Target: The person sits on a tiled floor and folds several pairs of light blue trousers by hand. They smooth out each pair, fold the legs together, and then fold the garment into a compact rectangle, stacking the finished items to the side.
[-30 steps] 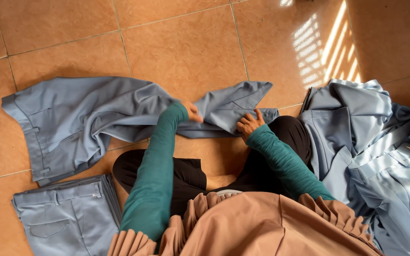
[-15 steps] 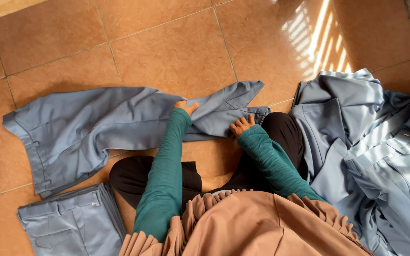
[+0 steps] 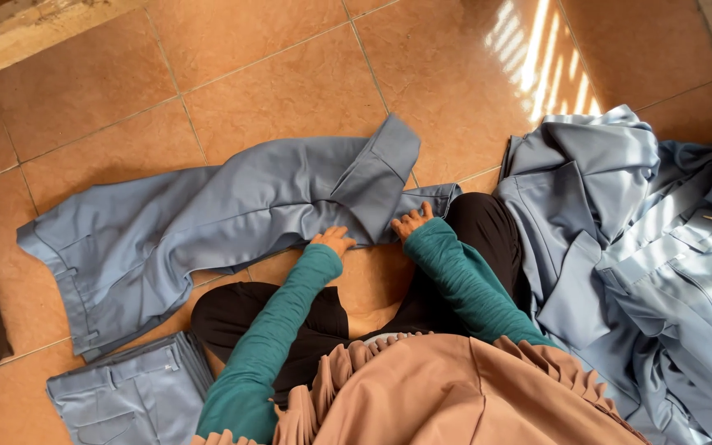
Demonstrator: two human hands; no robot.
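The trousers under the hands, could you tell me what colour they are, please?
Plain grey-blue trousers, seen best in the head view.

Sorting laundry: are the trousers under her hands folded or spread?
Mostly spread: trousers lie lengthwise across tiles, one leg end flipped back by both hands.

No packages, labels, signs or screens in view.
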